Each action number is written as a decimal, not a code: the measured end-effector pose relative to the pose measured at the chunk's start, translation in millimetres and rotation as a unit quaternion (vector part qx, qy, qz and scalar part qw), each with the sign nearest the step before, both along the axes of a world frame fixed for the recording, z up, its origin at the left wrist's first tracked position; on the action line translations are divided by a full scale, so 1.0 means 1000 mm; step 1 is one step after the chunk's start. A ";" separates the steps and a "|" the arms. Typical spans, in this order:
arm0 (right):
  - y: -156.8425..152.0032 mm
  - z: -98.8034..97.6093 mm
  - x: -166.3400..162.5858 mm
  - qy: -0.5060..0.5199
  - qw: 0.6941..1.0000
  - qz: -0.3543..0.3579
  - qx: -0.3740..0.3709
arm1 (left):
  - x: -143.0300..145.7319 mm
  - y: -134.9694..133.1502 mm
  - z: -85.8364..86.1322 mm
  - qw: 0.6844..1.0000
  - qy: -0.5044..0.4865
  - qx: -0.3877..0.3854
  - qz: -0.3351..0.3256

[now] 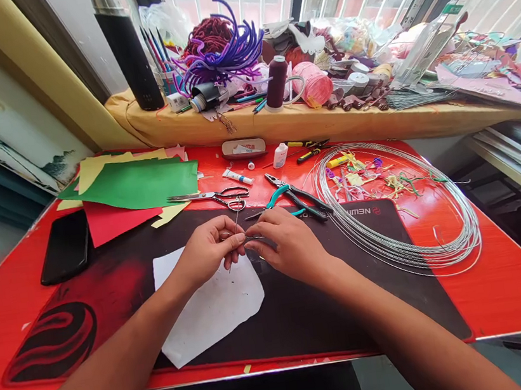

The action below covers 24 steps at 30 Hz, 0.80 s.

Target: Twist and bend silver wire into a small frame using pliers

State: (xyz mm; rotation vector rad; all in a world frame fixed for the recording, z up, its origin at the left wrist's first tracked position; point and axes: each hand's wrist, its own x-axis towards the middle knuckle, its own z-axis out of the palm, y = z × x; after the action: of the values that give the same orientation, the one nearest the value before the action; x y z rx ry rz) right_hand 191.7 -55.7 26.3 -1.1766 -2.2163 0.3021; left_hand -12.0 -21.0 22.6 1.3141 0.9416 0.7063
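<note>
My left hand (214, 244) pinches a thin piece of wire (236, 222) that sticks up and down past its fingers. Close beside it, my right hand (285, 239) has its thumb and fingers closed on the same wire, where the two hands meet. The exact shape of the wire between the fingers is too small to tell. Below the hands lies a white sheet of paper (209, 317) with a rounded right edge. Just beyond them are scissors (212, 195), pliers with black handles (296, 193) and a teal-handled tool (277, 196).
A large coil of silver wire (468, 238) lies at the right, around coloured scraps (358, 175). Coloured paper (143, 181) and a black phone (64, 246) lie at the left. A glue bottle (280, 156) stands behind. The crowded windowsill holds a thermos (132, 58) and pipe cleaners (227, 52).
</note>
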 end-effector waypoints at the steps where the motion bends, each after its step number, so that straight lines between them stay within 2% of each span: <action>1: 0.001 0.000 0.000 0.010 1.000 0.001 -0.005 | 0.000 0.000 0.000 1.000 -0.002 0.001 -0.002; 5: 0.001 -0.001 0.000 0.056 0.997 -0.012 -0.043 | 0.003 -0.002 -0.002 1.000 0.000 0.014 -0.002; 8: 0.002 -0.001 0.001 0.093 0.990 -0.026 -0.100 | 0.006 -0.006 -0.003 0.999 0.014 0.044 0.008; 11: 0.005 0.001 0.003 0.144 0.972 -0.030 -0.181 | 0.006 -0.011 -0.006 0.992 0.054 0.112 0.021; 14: 0.008 0.004 0.007 0.190 0.949 -0.023 -0.250 | 0.004 -0.015 -0.009 0.970 0.105 0.217 0.025; 17: 0.010 0.008 0.012 0.216 0.927 -0.009 -0.305 | 0.002 -0.015 -0.013 0.924 0.133 0.359 0.018; 20: 0.010 0.010 0.016 0.242 0.902 0.010 -0.356 | 0.000 -0.015 -0.017 0.852 0.137 0.505 -0.003; 24: 0.008 0.011 0.021 0.272 0.868 0.036 -0.414 | 0.000 -0.015 -0.017 0.775 0.131 0.617 -0.039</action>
State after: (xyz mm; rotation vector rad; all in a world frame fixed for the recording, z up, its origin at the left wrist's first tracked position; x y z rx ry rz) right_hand 212.2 -48.0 37.2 -1.1921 -1.6224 1.5299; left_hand -11.6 -36.2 5.4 2.6506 0.5615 1.1655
